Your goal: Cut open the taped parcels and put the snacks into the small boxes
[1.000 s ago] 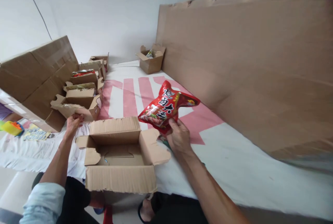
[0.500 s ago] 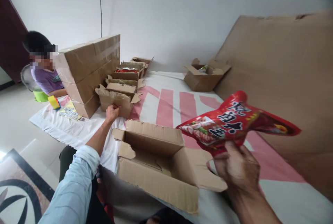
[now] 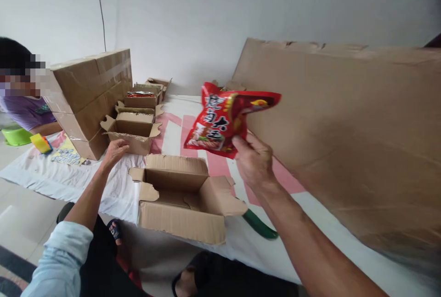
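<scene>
My right hand [image 3: 255,163] grips the red snack packet [image 3: 223,120] by its lower edge, and since a moment ago I have swung it from the right of the frame up to the centre, above and behind the open cardboard box [image 3: 182,198] at lower centre. My left hand [image 3: 115,150] has lifted off the near box in the row of small boxes [image 3: 132,127] at centre left and hovers beside it, fingers loosely spread, holding nothing. The packet hangs clear of the box, so it looks not yet packed.
</scene>
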`<state>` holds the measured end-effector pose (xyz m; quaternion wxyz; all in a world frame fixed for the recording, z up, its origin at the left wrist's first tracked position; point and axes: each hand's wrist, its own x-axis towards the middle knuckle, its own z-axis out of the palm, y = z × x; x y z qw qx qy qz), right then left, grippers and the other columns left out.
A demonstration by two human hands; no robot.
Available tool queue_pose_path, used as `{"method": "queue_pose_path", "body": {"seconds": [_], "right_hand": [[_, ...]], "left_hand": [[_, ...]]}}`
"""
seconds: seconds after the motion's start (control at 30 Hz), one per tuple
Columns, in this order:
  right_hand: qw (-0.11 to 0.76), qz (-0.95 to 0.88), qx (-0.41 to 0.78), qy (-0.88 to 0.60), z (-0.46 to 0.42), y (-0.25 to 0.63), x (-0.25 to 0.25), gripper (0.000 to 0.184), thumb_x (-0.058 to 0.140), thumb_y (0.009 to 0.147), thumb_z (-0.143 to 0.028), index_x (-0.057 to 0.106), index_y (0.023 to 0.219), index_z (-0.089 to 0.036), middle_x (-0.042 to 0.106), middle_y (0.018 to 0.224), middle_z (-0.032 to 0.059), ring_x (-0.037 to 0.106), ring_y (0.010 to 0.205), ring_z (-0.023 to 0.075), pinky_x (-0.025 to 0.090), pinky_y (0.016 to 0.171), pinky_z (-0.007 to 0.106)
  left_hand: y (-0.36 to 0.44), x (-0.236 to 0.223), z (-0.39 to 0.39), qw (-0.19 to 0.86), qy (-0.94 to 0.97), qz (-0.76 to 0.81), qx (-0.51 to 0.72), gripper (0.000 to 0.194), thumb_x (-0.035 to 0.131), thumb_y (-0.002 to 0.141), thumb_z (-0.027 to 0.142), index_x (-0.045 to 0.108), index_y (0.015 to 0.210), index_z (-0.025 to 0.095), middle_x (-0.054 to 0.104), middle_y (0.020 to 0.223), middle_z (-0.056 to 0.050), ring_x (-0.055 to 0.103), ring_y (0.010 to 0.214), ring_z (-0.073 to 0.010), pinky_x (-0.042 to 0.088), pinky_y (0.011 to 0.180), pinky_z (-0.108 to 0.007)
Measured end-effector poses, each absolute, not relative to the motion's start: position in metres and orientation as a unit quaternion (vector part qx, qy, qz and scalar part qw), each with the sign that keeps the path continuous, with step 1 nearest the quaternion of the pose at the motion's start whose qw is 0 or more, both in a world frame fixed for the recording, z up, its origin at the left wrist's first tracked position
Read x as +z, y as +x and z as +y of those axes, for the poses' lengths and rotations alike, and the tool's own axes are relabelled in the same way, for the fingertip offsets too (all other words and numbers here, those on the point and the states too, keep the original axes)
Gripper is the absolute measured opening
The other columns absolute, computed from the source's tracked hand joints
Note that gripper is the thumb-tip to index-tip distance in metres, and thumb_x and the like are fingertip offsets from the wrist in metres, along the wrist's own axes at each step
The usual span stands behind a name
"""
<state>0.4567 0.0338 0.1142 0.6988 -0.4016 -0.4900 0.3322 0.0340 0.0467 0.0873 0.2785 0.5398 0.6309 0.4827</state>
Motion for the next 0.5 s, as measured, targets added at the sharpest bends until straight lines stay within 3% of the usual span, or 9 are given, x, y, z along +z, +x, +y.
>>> {"method": "queue_pose_path", "body": {"seconds": [0.1,0.2,0.33,0.5], "right_hand": [[0.663,-0.561,0.319,-0.380,0.039,0.434,0.136,0.022,0.080,0.084,-0.044,0.080,0.084,-0.022,0.076,0.083,0.0019,0.067,0.080,0.0221,0.060,0.071,0.034],[0.622,-0.623,0.333,-0.338,0.046,0.403,0.153,0.025,0.077,0.089,-0.045,0.082,0.087,-0.021,0.076,0.080,0.0021,0.068,0.077,0.0220,0.060,0.068,0.033],[0.571,-0.687,0.366,-0.262,0.050,0.355,0.163,0.027,0.070,0.097,-0.041,0.086,0.100,-0.020,0.080,0.089,0.0030,0.072,0.082,0.0217,0.061,0.072,0.031],[0.488,-0.771,0.348,-0.213,0.052,0.313,0.167,0.025,0.062,0.102,-0.024,0.086,0.105,-0.019,0.082,0.094,0.0021,0.074,0.086,0.0202,0.057,0.080,0.029]], "left_hand": [[0.036,0.112,0.035,0.280,0.535,0.604,0.521,0.046,0.090,0.073,0.050,0.084,0.100,0.012,0.083,0.091,-0.010,0.078,0.086,-0.0253,0.059,0.072,-0.030],[0.047,0.142,0.018,0.311,0.535,0.533,0.577,0.066,0.093,0.075,0.065,0.083,0.118,0.016,0.086,0.110,-0.014,0.082,0.101,-0.0279,0.063,0.075,-0.032],[0.069,0.174,-0.002,0.353,0.561,0.416,0.623,0.074,0.108,0.064,0.055,0.081,0.122,0.018,0.087,0.113,-0.013,0.084,0.102,-0.0281,0.068,0.079,-0.034],[0.071,0.178,-0.018,0.305,0.526,0.396,0.688,0.076,0.114,0.053,0.041,0.075,0.115,0.017,0.085,0.104,-0.008,0.083,0.089,-0.0248,0.069,0.080,-0.035]]}}
